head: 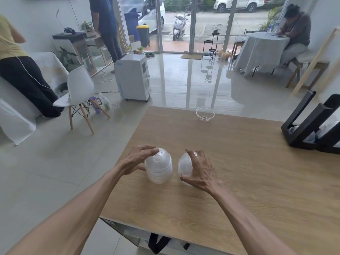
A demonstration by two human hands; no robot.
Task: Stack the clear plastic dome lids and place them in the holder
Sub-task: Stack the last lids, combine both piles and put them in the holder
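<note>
A stack of clear dome lids (159, 168) stands upright on the wooden table (248, 172). My left hand (137, 160) curls round the stack's top and left side. My right hand (199, 172) grips a second, smaller bunch of clear dome lids (184, 165) just to the right of the stack, a small gap between the two. A single clear dome lid (205, 113) lies upside down near the table's far edge. The black holder (312, 124) stands at the table's right edge with some clear plastic showing inside it.
The table's left edge runs close to my left hand. Beyond it stand a white chair (79, 94) and a white appliance (132, 77) on the tiled floor. Three people are in the room, far from the table. A black bag strap (156, 242) hangs under the table's near edge.
</note>
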